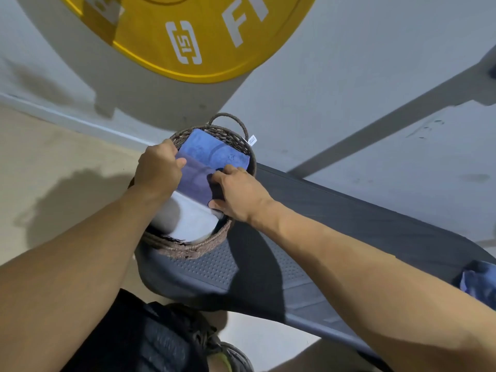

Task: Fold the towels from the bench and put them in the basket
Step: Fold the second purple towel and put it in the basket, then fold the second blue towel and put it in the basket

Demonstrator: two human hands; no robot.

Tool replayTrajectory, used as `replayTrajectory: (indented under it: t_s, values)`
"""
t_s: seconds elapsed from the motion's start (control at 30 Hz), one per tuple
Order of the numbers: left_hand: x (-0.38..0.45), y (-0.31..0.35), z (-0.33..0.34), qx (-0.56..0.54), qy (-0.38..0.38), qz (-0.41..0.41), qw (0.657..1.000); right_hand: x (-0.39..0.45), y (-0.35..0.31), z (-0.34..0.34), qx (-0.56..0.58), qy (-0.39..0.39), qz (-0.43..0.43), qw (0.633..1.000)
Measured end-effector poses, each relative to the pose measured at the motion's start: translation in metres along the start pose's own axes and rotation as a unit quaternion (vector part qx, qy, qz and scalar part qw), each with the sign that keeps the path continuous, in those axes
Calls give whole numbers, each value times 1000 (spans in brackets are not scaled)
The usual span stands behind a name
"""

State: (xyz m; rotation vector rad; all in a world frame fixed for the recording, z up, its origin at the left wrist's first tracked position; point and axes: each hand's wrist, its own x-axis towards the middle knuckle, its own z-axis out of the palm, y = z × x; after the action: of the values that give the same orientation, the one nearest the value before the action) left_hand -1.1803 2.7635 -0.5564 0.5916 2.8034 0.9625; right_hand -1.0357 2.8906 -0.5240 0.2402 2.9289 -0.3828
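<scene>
A yellow weight plate (188, 30) leans against the wall behind everything, and below it the dark padded bench (335, 224) runs across the room. On the near end of the bench sits a round woven basket (188, 249) with a loop handle at its far rim.

Inside the basket lies a folded white towel (193, 224), and on top of it a folded blue towel (212, 154) is being settled in. The left hand (158, 167) grips the blue towel's left edge, fingers curled over it. The right hand (236, 191) pinches the right edge, thumb underneath and fingers on top. One more blue towel (477, 277), crumpled, waits on the bench at the far right (half hidden behind the forearm, so I can't say how big it is).

The cloth looks soft, light and limp, probably a plush microfibre. It should sag wherever it isn't supported, so holding both opposite edges keeps the fold from opening. Nothing here seems fragile or slippery. The crumpled one would be best taken by two corners and shaken flat first.
</scene>
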Motion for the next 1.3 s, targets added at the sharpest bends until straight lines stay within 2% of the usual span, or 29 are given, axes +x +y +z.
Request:
replayTrajectory:
  t_s: [0.13, 0.27, 0.33, 0.4, 0.5, 0.63, 0.7, 0.8, 0.9, 0.97, 1.07, 1.13, 1.3]
  values:
    - [1, 3, -6, -2, -12, -17, 1000, -9, 4, -5, 62, 12, 4, 998]
    - [-4, 26, -18, 50, 61, 67, 995, -56, 30, -25, 185, 133, 6, 974]
    - [-15, 53, -19, 44, 63, 109, 991, -91, 57, -35, 206, 159, 21, 965]
    - [-35, 87, -11, 23, 15, 145, 989, -133, 93, -43, 213, 132, 60, 966]
    - [-82, 139, 15, 2, -138, 233, 963, -204, 151, -49, 210, 37, 129, 968]
    - [-144, 194, 65, 121, -275, 400, 866, -304, 223, -44, 195, 26, 230, 953]
    - [-174, 221, 97, 172, -336, 424, 823, -353, 254, -41, 177, 33, 279, 943]
    - [-228, 270, 151, 158, -404, 419, 798, -423, 293, -28, 156, 84, 357, 917]
    - [-282, 313, 202, 65, -429, 387, 814, -473, 317, -11, 140, 143, 425, 883]
    - [-317, 340, 233, 15, -442, 364, 820, -495, 335, 1, 140, 127, 481, 856]
    - [-359, 367, 271, -36, -471, 337, 814, -509, 353, 21, 200, 140, 578, 779]
    - [-378, 381, 287, -60, -487, 315, 813, -510, 357, 32, 282, 169, 602, 728]
    - [-394, 400, 312, -151, -479, 200, 841, -504, 362, 43, 331, 194, 591, 710]
